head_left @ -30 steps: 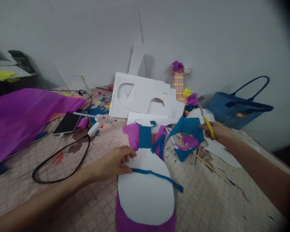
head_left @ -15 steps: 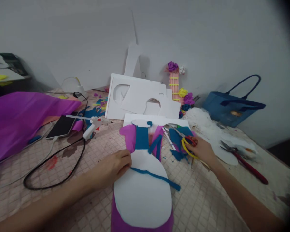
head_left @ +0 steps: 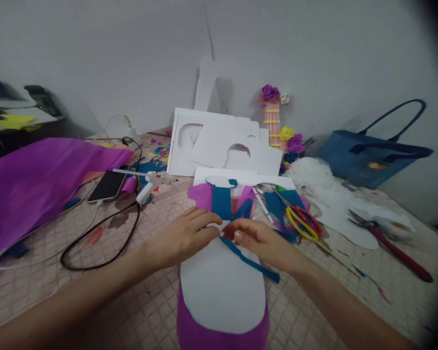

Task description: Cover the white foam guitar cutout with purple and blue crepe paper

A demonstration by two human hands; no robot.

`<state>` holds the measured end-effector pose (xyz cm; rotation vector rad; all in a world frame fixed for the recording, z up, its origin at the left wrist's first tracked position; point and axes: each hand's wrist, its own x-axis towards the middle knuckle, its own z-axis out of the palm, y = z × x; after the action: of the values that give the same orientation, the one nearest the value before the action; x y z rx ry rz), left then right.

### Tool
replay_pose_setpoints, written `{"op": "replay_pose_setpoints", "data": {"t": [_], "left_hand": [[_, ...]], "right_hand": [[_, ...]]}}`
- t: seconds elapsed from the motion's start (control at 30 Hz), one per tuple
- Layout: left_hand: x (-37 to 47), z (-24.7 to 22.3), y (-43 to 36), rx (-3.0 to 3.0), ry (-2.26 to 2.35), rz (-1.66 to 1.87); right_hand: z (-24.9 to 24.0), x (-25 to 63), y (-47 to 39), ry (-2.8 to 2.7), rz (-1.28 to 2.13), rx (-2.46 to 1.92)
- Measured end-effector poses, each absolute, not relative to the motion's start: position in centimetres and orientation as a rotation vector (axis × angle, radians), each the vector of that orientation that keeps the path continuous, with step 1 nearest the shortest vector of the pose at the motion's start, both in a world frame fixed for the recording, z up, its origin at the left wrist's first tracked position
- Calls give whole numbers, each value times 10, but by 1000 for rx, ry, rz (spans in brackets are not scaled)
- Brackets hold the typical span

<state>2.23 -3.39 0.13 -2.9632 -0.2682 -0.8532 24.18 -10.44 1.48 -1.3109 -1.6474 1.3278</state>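
A white rounded cutout [head_left: 222, 291] lies in front of me, with purple paper [head_left: 222, 339] showing under its near edge. Across its upper part runs a narrow blue strip [head_left: 259, 268]. My left hand [head_left: 190, 236] is over the cutout's upper left, thumb and fingers apart, nothing visibly held. From the right, my right hand [head_left: 261, 240] reaches in over the strip's upper end, fingers curved; whether it pinches the strip is hard to make out. Scissors with yellow and red handles [head_left: 302, 224] rest on the table, right of my right hand.
A white glue gun [head_left: 149, 187], its black cable and a phone [head_left: 107, 185] are at left, beside purple sheeting [head_left: 54, 170]. White boards [head_left: 219, 141] stand behind. Red-handled pliers [head_left: 397, 253] and a blue bag [head_left: 365, 155] are at right.
My right hand has let go of the scissors and moved left to the cutout. My left hand has shifted right and opened near it. The view has turned slightly left.
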Motion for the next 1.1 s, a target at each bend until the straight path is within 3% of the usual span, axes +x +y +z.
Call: {"op": "replay_pose_setpoints", "data": {"t": [0.17,0.43,0.73,0.87,1.1], "left_hand": [[24,-1,-23,-2962,-325,-947],[36,-23,7,-3386,-1592,-1116],[61,-34,23,-3372,-1858,-1221],[65,-40,21,-3330,-2063,-1315],[73,-47,16,-3245,-2357,-1864]], "right_hand": [[-2,235,-94,-1441,1401,-1270],[-26,285,-75,-1148,1198,-1344],[-28,296,-70,-1060,1027,-1383],[-23,286,-82,-1017,1146,-1334],[-28,259,-89,-975,1306,-1306]]}}
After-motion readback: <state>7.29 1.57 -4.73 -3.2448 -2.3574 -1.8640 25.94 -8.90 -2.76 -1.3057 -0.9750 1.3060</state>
